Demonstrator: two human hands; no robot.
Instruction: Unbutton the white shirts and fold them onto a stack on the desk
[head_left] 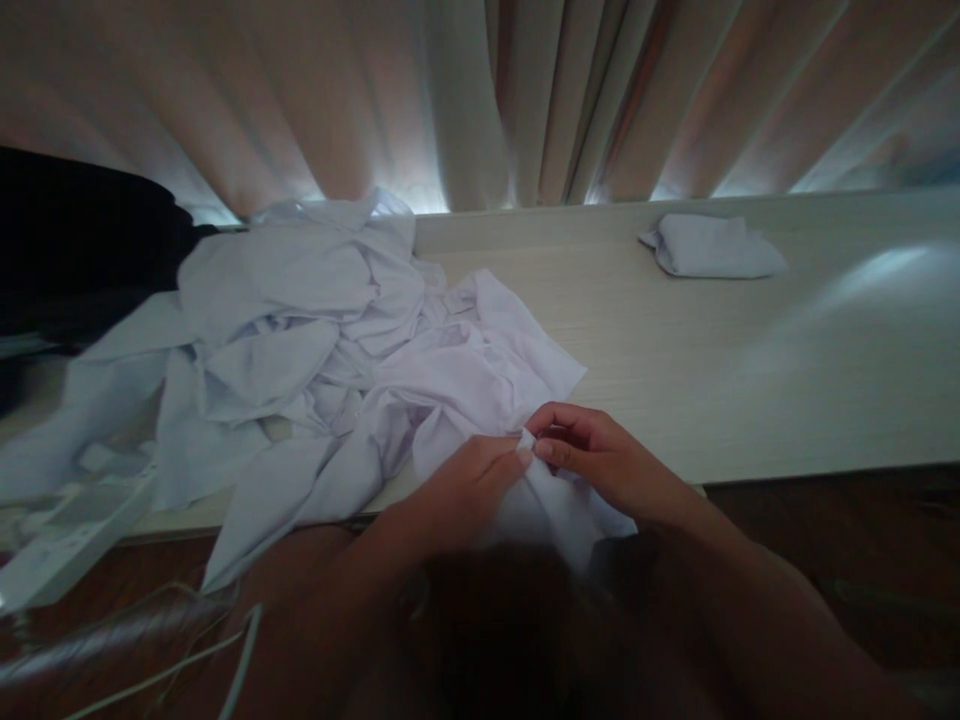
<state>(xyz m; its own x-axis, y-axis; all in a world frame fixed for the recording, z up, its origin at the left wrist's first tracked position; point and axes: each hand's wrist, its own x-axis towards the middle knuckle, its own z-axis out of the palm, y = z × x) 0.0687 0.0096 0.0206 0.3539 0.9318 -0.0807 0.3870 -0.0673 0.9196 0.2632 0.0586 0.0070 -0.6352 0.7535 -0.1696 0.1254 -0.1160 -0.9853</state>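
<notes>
Both hands meet at the near edge of the table, just below centre of the head view. Left hand (469,480) comes in from lower left, knuckles up, fingers curled shut on a fold of the white cloth (480,380). Right hand (600,460) comes in from lower right, thumb and forefinger pinching the same fold, fingertips of the two hands touching. Forearms angle inward, dim and partly blurred. The cloth is thin, white, creased; the held corner hangs over the table edge toward the person, the rest lies crumpled on the table, running into a bigger pile of white fabric (277,320) at left, part of which also droops off the edge. A folded white piece (712,248) sits well apart at the far right, near the back edge. Table (750,380) is pale wood-grain. Beige curtains (525,90) hang behind it, light leaking along their bottom. White power strip (67,545) and cable at lower left. Room is dark; floor reads brown.
</notes>
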